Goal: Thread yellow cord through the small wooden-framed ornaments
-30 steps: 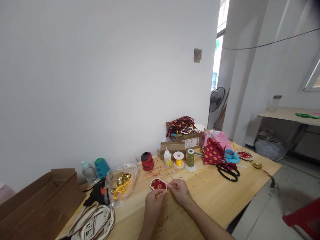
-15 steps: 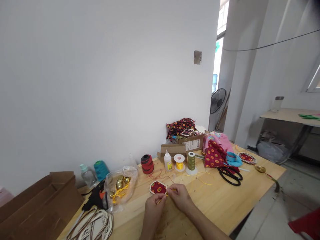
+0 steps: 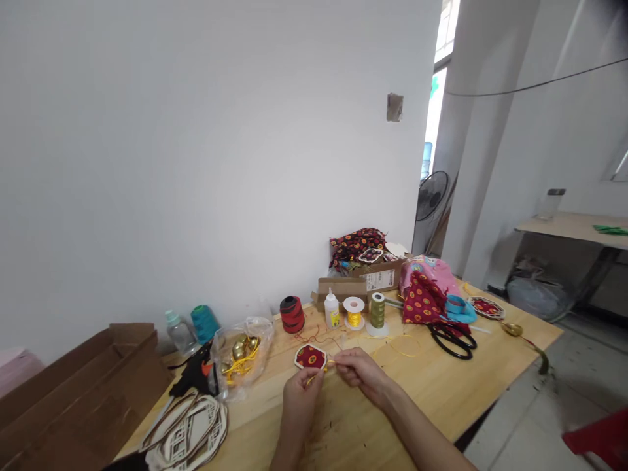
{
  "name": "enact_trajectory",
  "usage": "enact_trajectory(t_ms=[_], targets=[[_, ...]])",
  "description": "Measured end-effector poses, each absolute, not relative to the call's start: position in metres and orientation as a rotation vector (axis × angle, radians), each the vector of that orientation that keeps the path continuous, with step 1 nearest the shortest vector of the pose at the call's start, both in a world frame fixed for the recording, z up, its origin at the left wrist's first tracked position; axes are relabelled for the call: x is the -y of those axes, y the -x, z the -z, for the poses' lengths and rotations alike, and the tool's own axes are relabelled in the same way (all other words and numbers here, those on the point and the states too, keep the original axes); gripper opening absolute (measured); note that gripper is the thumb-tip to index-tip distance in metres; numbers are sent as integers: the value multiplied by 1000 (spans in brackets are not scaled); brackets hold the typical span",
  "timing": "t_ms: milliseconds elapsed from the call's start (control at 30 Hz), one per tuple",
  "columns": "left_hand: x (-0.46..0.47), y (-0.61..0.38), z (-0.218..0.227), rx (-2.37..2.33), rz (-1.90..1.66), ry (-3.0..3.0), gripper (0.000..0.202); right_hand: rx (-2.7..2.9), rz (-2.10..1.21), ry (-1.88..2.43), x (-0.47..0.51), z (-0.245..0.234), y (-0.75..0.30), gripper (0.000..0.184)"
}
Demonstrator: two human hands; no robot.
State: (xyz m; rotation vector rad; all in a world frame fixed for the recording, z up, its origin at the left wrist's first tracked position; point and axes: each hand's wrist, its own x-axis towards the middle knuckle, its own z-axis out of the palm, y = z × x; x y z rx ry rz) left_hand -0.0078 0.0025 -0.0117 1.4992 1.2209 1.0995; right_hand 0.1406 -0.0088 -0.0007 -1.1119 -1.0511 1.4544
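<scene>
A small octagonal piece covered in red patterned cloth (image 3: 311,356) lies on the wooden table (image 3: 441,386), just beyond my hands. My left hand (image 3: 301,394) pinches a thin yellow cord (image 3: 330,362) near that piece. My right hand (image 3: 362,371) is closed on the same cord a little to the right, fingertips almost meeting the left ones. More loose yellow cord (image 3: 397,348) trails over the table toward the spools.
Behind stand a red spool (image 3: 291,314), glue bottle (image 3: 332,309), yellow spool (image 3: 354,313) and green spool (image 3: 377,311). Black scissors (image 3: 450,339) and fabric lie right. A bag of gold bells (image 3: 240,353), glue gun (image 3: 196,375), wooden frames (image 3: 189,434) and a cardboard box (image 3: 78,399) sit left.
My hands have stayed together on the yellow cord by the cloth piece; my right hand has shifted slightly to the right. The camera has turned a little.
</scene>
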Motion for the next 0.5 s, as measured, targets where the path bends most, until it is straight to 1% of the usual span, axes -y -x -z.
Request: enact_trajectory(t_ms=[67, 133, 233, 367, 433, 500], targets=[[-3, 8, 12, -1217, -1126, -1472, 23, 1060, -1549, 1059, 11, -3, -142, 22], [-5, 9, 11, -1205, -1149, -1442, 22, 1068, -1603, 993, 12, -4, -139, 26], [-8, 11, 9, -1180, -1168, -1394, 21, 1114, -1585, 956, 11, 1, -132, 33], [-12, 15, 9, -1155, -1176, -1324, 21, 1248, -1408, 1092, 4, 10, -119, 42], [-12, 16, 9, -1154, -1181, -1285, 22, 1355, -1259, 1172, 2, 12, -114, 40], [-11, 17, 7, -1167, -1199, -1244, 24, 1498, -1039, 1247, 2, 10, -111, 32]])
